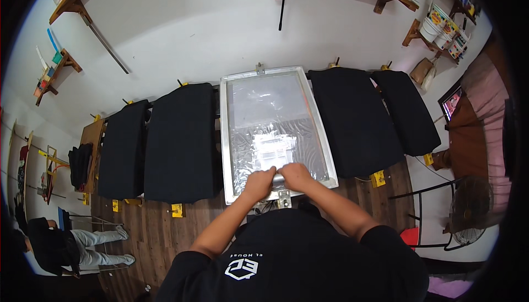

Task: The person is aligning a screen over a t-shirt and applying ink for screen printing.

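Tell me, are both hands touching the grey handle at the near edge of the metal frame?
Touching. The head view shows the left hand and right hand wrapped around the grey handle.

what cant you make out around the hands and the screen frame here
Head view:
- Tool gripped by left hand and right hand: the fingers cover nearly all of it.
- Screen frame: glare blurs its mesh; whatever lies beneath is hidden.
- Shelf tubs: too small to make out.
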A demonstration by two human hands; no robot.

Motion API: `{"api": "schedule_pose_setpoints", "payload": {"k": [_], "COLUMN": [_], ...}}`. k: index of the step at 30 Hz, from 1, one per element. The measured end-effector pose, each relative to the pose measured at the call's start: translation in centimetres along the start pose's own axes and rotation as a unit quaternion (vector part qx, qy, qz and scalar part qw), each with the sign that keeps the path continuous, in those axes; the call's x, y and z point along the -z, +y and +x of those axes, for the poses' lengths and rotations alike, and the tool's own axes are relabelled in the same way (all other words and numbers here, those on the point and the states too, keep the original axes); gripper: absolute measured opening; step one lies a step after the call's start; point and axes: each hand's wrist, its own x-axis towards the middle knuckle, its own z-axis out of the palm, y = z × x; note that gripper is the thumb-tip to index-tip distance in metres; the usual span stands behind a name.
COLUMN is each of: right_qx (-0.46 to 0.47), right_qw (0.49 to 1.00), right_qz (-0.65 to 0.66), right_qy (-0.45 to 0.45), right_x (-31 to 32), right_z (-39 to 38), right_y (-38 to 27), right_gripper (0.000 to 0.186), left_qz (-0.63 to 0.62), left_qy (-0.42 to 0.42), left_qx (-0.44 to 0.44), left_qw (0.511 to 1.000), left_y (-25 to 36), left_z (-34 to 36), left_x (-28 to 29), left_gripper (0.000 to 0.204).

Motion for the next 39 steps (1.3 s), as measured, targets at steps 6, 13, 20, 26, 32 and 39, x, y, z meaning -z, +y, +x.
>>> {"api": "schedule_pose_setpoints", "payload": {"k": [6,13,20,26,32,39], "right_qx": [0.004,0.039,0.053,0.045,-0.007,-0.045], "right_qw": [0.996,0.986,0.988,0.996,0.999,0.996], "right_qz": [-0.028,0.013,0.028,0.024,-0.003,-0.053], "right_qy": [0.083,0.160,0.140,0.079,0.033,-0.049], "right_x": [1.2,-3.9,-4.6,-3.6,0.9,3.0], "right_z": [5.4,4.1,-1.8,-3.3,2.5,9.4], "right_y": [2.0,2.7,0.3,-0.8,1.2,3.5], "right_gripper": [0.019,0.033,0.048,0.046,0.029,0.030], "left_qz": [0.007,-0.034,-0.044,-0.054,-0.018,0.015], "left_qy": [0.074,0.112,0.103,0.064,0.024,-0.003], "left_qx": [-0.022,-0.039,-0.055,-0.015,0.026,0.065], "left_qw": [0.997,0.992,0.992,0.996,0.999,0.998], "left_y": [-2.9,-3.4,0.1,1.7,-1.0,-6.4], "left_z": [4.5,2.7,-2.1,-3.6,2.8,8.5], "left_x": [2.1,-2.7,-3.6,-2.6,1.2,-0.7], "left_gripper": [0.022,0.034,0.033,0.031,0.026,0.027]}}
